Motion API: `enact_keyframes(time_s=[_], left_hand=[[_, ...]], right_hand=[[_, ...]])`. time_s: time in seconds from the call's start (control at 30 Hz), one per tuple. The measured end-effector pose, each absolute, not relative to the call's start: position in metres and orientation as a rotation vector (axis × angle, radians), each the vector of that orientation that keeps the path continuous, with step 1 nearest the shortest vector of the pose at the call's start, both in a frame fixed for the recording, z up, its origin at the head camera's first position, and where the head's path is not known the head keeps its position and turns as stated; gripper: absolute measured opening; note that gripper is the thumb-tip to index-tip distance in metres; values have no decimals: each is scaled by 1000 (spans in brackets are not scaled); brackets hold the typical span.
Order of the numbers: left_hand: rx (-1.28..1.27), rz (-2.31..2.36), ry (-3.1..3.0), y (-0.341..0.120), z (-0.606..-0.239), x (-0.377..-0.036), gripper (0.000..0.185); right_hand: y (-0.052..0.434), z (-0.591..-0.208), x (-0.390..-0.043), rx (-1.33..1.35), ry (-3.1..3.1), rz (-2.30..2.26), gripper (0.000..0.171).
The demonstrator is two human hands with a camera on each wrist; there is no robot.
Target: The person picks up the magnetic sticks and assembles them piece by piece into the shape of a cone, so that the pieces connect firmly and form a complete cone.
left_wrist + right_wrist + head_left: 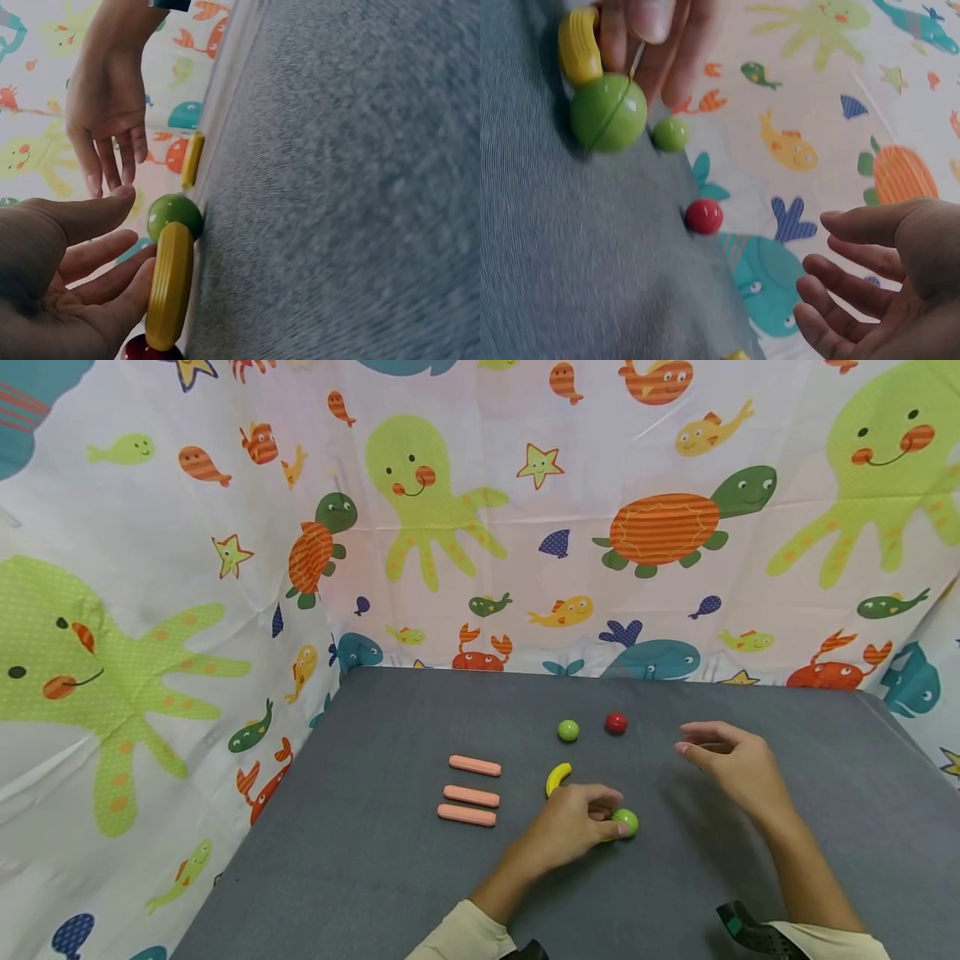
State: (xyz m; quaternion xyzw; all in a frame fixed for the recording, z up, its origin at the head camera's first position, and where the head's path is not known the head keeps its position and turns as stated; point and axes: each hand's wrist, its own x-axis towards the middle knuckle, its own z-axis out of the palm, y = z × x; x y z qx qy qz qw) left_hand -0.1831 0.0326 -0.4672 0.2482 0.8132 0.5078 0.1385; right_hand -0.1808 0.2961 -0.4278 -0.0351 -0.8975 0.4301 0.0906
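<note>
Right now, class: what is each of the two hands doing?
Left hand: fingers rest on the green ball, beside a yellow piece.
Right hand: open, holding nothing.

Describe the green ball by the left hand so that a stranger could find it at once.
On the grey table, look right of the three pink sticks to the left hand. The green ball lies at its fingertips, nearest the person. It is the bigger of the two green balls; the smaller one sits farther back beside a red ball.

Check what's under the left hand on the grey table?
Under the left hand: a big green ball at its fingers, and a yellow banana piece beside the ball. The head view hides that piece; anything else beneath stays covered.
</note>
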Motion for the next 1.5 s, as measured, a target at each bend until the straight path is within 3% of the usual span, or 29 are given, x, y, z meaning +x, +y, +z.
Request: enact_keyframes(time_s=[0.5,1.5], left_hand=[[786,1397,2451,38,-478,-184,31],[825,1381,2476,39,-475,-186,28]], right_hand=[[334,-446,-184,-163,-2709,1216,56],[356,-470,-193,-145,-2899,1050,45]])
